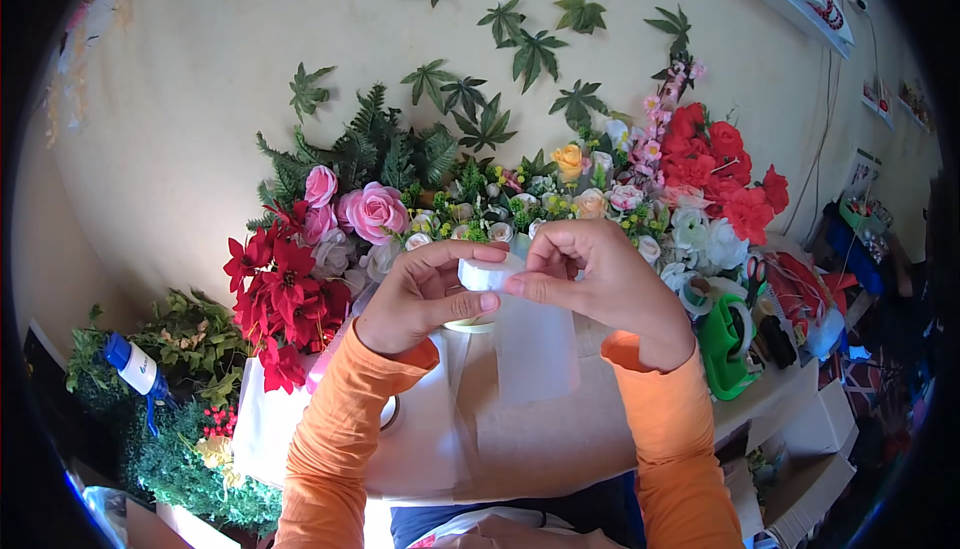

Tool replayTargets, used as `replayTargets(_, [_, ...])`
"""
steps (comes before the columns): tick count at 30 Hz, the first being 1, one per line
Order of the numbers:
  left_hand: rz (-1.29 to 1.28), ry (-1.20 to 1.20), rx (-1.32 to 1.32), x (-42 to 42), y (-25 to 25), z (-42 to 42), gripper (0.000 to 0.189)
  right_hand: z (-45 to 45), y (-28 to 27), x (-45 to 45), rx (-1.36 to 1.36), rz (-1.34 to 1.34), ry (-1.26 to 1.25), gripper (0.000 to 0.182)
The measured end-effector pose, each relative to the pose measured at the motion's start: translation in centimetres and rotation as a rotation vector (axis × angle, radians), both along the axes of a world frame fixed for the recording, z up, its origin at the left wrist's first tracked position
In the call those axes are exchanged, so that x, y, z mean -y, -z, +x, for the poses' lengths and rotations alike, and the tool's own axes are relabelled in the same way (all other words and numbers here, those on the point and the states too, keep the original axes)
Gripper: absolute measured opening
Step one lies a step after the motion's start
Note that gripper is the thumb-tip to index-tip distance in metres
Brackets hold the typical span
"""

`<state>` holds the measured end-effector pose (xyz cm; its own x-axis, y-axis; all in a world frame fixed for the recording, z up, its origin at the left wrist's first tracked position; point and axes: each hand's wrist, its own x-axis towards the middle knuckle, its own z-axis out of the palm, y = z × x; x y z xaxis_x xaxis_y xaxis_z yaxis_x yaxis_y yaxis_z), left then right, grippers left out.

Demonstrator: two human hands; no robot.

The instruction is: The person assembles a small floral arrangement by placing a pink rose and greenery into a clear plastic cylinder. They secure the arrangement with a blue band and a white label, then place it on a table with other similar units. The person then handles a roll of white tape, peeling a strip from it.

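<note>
A small white roll (484, 276), which looks like tape or ribbon, is held up over the table in front of me. My left hand (427, 290) grips it between thumb and fingers from the left. At the roll's right edge, my right hand (581, 267) has its thumb tip against it and its fingers curled in. Whether a loose end lies between those fingers cannot be made out. Below the hands, a narrow translucent strip (536, 357) lies on the brown tabletop covering (555, 436). A pale round object (471, 325) is partly hidden beneath my left hand.
Artificial flowers line the table's back, with red poinsettias (289, 286) left and red blooms (720, 166) right. A green tape dispenser (727, 354), scissors (755, 275) and another tape roll (696, 295) sit at right. Translucent sheets (416, 436) lie at left. An open cardboard box (810, 474) stands lower right.
</note>
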<state>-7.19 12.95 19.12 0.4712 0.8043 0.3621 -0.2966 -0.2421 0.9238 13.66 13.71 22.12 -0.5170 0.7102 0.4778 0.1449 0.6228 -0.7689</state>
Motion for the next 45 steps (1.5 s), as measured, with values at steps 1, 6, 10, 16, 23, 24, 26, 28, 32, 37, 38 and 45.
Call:
replayTargets(1, [0.009, -0.005, -0.005, -0.1, 0.1, 0.0, 0.039, 0.1, 0.0, -0.1, 0.011, -0.003, -0.002, 0.022])
replayTargets(6, [0.012, -0.017, -0.012, -0.1, 0.1, 0.1, 0.039, 0.1, 0.0, -0.1, 0.017, -0.018, -0.005, 0.022])
replayTargets(10, [0.049, -0.027, -0.003, -0.2, 0.3, 0.1, 0.039, 0.1, 0.1, -0.2, 0.003, -0.027, -0.007, 0.023])
replayTargets(16, [0.064, -0.038, -0.013, -0.2, 0.3, 0.2, 0.042, 0.1, 0.1, -0.4, -0.001, -0.049, -0.014, 0.023])
replayTargets(23, [0.048, -0.083, 0.044, 0.1, -0.1, 0.8, 0.053, 0.2, 0.3, -0.8, -0.028, -0.099, -0.026, 0.023])
replayTargets(24, [0.061, -0.080, 0.070, 0.0, 0.2, 0.7, 0.050, 0.1, 0.3, -0.9, -0.028, -0.099, -0.025, 0.024])
replayTargets(26, [0.088, -0.074, 0.121, -0.6, 1.0, 0.6, 0.044, 0.0, 0.3, -0.9, -0.029, -0.098, -0.023, 0.025])
replayTargets(28, [0.035, -0.085, 0.125, -0.5, 0.9, 0.7, 0.042, 0.1, 0.0, -0.7, -0.021, -0.114, -0.025, 0.024])
replayTargets(32, [-0.047, -0.106, 0.175, -0.5, 1.0, 0.9, 0.042, 0.0, 0.3, -0.8, -0.038, -0.127, -0.017, 0.024])
replayTargets(37, [-0.003, -0.141, 0.246, -0.6, 1.2, 1.6, 0.040, -0.3, 0.5, -1.0, -0.065, -0.147, -0.017, 0.023])
replayTargets(38, [0.021, -0.148, 0.249, -0.6, 1.3, 1.6, 0.039, -0.4, 0.5, -1.0, -0.070, -0.144, -0.015, 0.023])
replayTargets(45, [0.041, -0.189, 0.231, -0.7, 1.3, 1.4, 0.040, -0.8, 0.3, -0.6, -0.069, -0.104, 0.023, 0.022])
